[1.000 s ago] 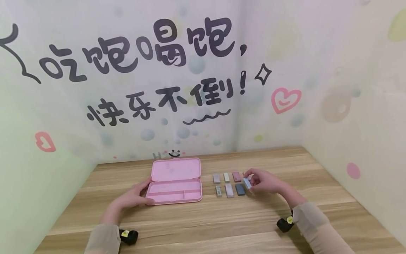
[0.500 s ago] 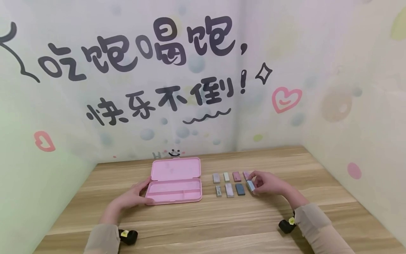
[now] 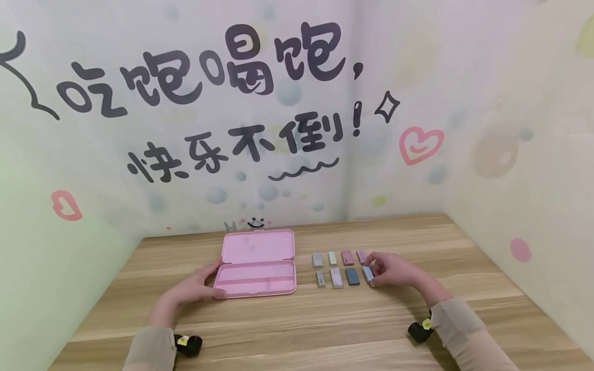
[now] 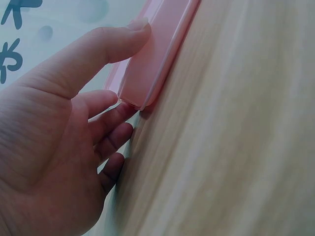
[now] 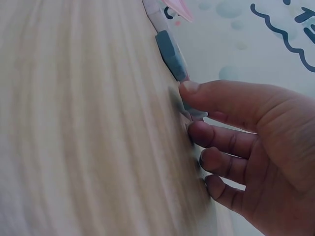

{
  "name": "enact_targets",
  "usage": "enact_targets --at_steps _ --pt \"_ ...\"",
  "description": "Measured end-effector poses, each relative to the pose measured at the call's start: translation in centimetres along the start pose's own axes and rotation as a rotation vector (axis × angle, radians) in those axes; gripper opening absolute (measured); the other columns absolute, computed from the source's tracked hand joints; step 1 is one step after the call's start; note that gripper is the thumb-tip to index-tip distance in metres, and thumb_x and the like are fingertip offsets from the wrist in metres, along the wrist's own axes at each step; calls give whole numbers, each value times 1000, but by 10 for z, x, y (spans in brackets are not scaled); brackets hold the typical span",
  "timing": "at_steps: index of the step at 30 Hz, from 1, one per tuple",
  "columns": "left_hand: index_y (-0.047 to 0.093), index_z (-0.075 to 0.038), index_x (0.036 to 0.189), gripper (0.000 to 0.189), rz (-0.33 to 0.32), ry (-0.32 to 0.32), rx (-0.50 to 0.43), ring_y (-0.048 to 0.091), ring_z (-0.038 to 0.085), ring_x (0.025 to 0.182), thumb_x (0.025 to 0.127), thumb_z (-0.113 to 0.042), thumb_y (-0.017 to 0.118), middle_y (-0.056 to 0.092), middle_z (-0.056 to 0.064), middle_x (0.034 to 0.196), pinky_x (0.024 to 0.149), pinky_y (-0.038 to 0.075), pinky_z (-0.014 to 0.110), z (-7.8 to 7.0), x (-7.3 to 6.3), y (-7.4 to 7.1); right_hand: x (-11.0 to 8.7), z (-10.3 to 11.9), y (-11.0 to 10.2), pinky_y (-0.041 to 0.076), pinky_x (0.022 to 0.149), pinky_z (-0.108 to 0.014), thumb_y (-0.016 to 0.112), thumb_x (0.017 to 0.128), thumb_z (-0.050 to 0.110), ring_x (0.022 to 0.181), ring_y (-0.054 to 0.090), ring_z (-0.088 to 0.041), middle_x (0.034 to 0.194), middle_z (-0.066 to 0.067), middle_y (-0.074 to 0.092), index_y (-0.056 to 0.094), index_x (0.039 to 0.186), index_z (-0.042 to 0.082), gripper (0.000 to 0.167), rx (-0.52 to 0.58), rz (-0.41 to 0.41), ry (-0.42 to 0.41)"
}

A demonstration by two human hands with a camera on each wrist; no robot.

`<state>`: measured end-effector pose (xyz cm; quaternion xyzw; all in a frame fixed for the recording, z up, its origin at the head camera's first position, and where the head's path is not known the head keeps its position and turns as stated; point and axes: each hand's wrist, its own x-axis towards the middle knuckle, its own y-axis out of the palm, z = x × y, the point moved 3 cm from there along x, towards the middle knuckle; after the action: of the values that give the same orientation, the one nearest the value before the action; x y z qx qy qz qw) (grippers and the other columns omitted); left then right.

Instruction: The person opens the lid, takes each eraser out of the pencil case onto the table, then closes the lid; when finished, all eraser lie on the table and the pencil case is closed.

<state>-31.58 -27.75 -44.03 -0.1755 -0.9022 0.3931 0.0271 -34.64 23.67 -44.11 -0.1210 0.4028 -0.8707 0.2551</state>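
Note:
An opened pink pencil case [image 3: 260, 296] lies on the table, lid tilted back, its bottom split into compartments. My left hand [image 3: 192, 287] holds the case's left end; in the left wrist view the thumb lies on the case's side and the fingers [image 4: 110, 140] bend at its end. My right hand [image 3: 394, 269] pinches a small light-blue rectangular block [image 3: 368, 274] at the right end of the front row. Right beside it lies a dark blue block [image 3: 352, 276]. Behind the held block sits a pinkish-purple block [image 3: 361, 256], partly covered by the fingers.
Other small blocks stand in two rows right of the case: a grey one [image 3: 317, 259], a cream one [image 3: 331, 258], a dark pink one [image 3: 347, 257], a speckled one [image 3: 320, 279] and a pale lilac one [image 3: 336, 278]. A printed wall sheet [image 3: 301, 201] rises behind the wooden table [image 3: 297, 330].
My right hand has shifted slightly right and lowered the light-blue block beside the dark blue one. The pinkish-purple block behind has come into view. My left hand stays on the case.

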Motion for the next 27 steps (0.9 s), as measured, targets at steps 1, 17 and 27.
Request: enact_targets --at_steps 1,17,27 --pt "18 -7 155 103 1 0 0 7 52 140 78 -38 79 15 28 156 106 11 69 0 0 0 0 0 0 41 58 -25 79 79 18 63 49 -10 73 3 55 58 108 7 38 -2 2 3" --pt "18 -7 155 103 1 -3 -3 6 52 140 77 -38 79 14 27 156 106 9 69 0 0 0 1 -1 3 40 58 -24 79 78 17 63 48 -10 73 3 54 57 108 6 40 -22 5 2" --pt "19 -7 155 104 -7 1 6 8 52 140 77 -39 79 15 28 156 106 10 69 0 0 0 0 1 3 40 58 -24 79 78 16 62 47 -9 72 4 53 57 108 5 39 -21 5 -2"
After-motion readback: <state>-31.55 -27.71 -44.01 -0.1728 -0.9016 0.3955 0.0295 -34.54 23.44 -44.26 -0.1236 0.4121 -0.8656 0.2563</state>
